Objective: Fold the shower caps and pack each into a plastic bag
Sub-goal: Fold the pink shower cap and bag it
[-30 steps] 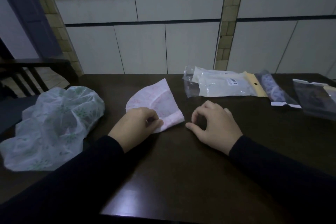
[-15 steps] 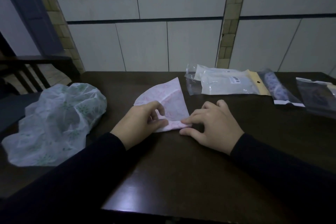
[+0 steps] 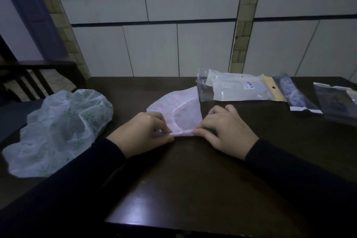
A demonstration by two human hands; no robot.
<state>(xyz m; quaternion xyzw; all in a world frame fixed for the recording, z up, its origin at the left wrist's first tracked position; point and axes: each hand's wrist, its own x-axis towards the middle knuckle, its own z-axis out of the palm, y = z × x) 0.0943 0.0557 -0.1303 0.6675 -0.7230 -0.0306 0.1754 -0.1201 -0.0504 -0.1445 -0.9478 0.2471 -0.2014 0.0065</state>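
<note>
**Near edge of the pink cap being rolled**

On the dark tabletop [image 3: 193, 179], the near edge of the pink shower cap [image 3: 180, 111] is pinched by the left hand [image 3: 142, 133] and the right hand [image 3: 225, 131], set close together. The roll is best kept tight and level, with air pressed out. Left lies the green shower cap [image 3: 61, 129]; farther right, the plastic bags [image 3: 237, 88] wait

Dark wooden table [image 3: 193, 189], glossy near edge. Behind it a wall [image 3: 154, 50] of pale panels framed by tan brick strips [image 3: 236, 48]. Dark wooden chair [image 3: 34, 77] at far left, slatted back, beside the table's left end.
</note>
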